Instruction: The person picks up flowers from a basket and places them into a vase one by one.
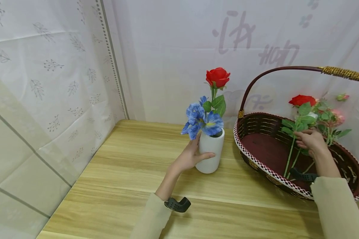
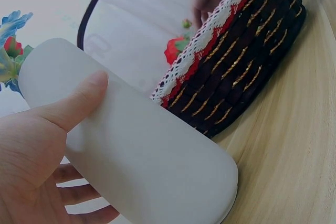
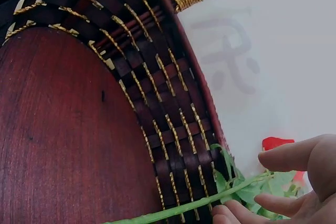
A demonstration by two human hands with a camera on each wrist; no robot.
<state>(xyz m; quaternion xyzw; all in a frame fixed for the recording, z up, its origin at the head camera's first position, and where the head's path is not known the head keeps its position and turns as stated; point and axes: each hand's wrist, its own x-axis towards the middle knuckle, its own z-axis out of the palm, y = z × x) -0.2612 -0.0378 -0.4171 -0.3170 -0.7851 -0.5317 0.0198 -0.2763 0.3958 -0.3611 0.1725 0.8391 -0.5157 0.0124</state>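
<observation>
My left hand (image 1: 192,154) holds a white vase (image 1: 208,152) standing on the table, thumb across its front and fingers round its far side. A red rose (image 1: 217,78) and a blue iris (image 1: 201,119) stand in the vase. Over the basket (image 1: 263,146), my right hand (image 1: 312,142) has its fingertips right at a green stem (image 1: 290,154) below a red rose (image 1: 302,100). In the right wrist view the stem (image 3: 189,206) passes between parted digits of that hand (image 3: 310,182). Beside this rose are a white flower (image 1: 312,115) and pink flowers (image 1: 338,117).
The dark woven basket has white lace trim along its rim and a tall arched handle (image 1: 287,68) wrapped in gold cord. It stands on the wooden table (image 1: 131,166), right of the vase. A printed curtain (image 1: 167,59) hangs behind, another (image 1: 65,83) at the left.
</observation>
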